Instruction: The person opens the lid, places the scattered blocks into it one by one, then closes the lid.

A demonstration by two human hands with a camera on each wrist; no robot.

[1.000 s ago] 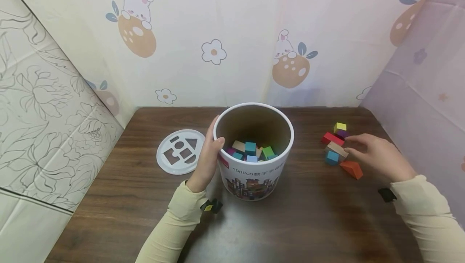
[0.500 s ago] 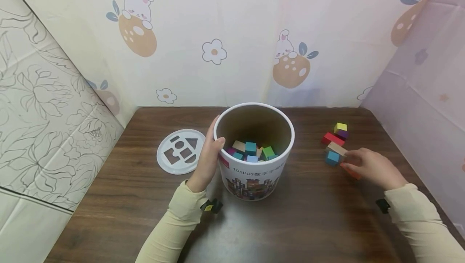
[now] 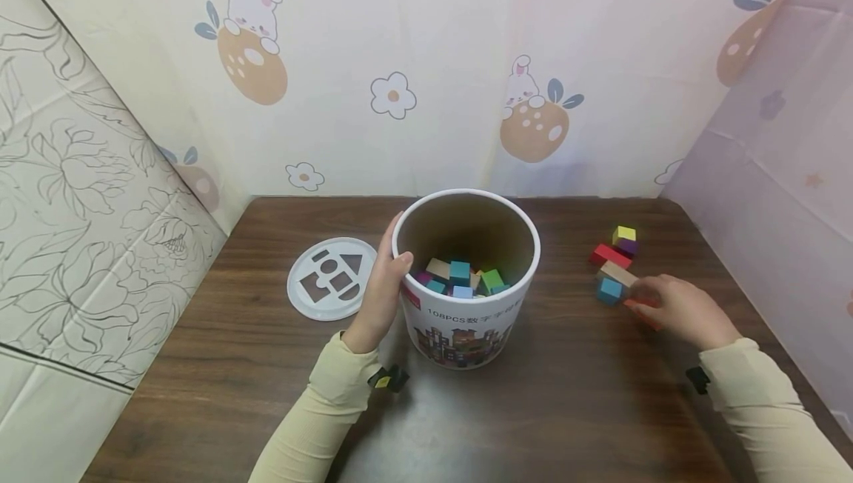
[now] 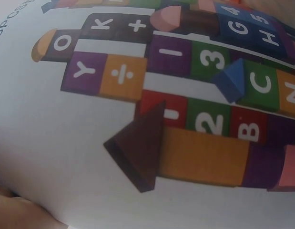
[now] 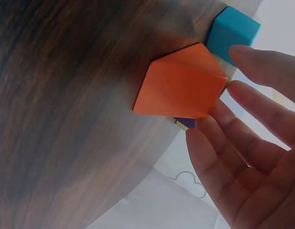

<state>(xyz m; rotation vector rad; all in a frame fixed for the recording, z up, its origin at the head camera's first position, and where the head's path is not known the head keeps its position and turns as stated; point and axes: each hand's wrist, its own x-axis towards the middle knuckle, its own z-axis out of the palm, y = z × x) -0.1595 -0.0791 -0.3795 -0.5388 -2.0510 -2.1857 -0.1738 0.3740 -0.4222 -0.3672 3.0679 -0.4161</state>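
Left grip (image 3: 380, 290) clamped on bucket (image 3: 466, 326) mid-frame, right grip (image 3: 689, 310) apart by orange block (image 5: 180, 86) at frame right, likely pre-grasp, pinch needed next.

1. The table (image 3: 433, 424) in front of the bucket (image 3: 463, 324) is whitened by soft glare.
2. The bucket's inside is shaded.
3. Right of the bucket, shadow is cast beside the right sleeve (image 3: 763, 401).
4. In the right wrist view, the table is blurred.
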